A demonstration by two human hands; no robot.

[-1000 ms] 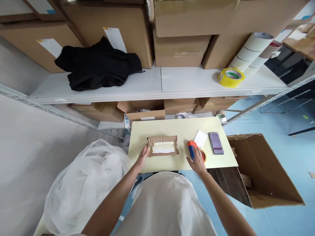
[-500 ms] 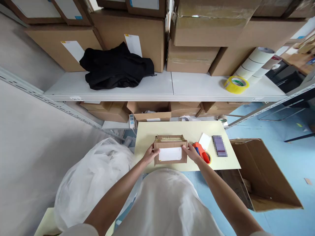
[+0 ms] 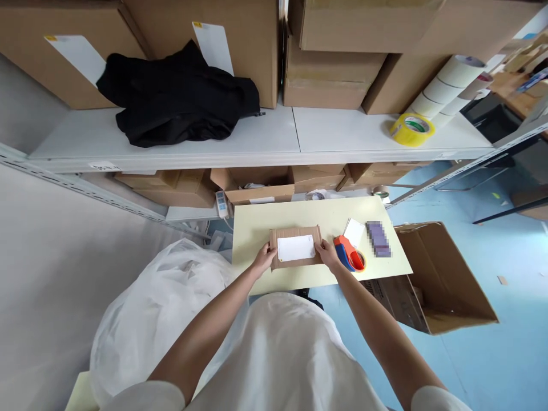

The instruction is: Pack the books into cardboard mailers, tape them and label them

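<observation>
A small brown cardboard box [image 3: 296, 265] with a white label [image 3: 295, 248] facing up is held over the pale yellow table [image 3: 252, 220]. My left hand [image 3: 264, 260] grips its left end, the thumb on the near face. On the opposite end, my right hand [image 3: 327, 254] is closed round the edge, its thumb by the label. Just right of that hand lies a red and blue tape dispenser [image 3: 349, 254] with a roll of tape in it. White cards [image 3: 354, 232] and a blurred purple item [image 3: 379, 238] are beyond the dispenser.
A shelf [image 3: 274, 134] behind the table bears large cartons [image 3: 329, 80], a black garment [image 3: 184, 97] and tape rolls [image 3: 411, 129]. To the right, an open carton [image 3: 456, 274] stands on the blue floor. At left sits a bulky white plastic bag [image 3: 149, 319].
The box has tilted so its labelled face turns upward and its taped face no longer shows. Both hands still hold its ends. The camera view has shifted.
</observation>
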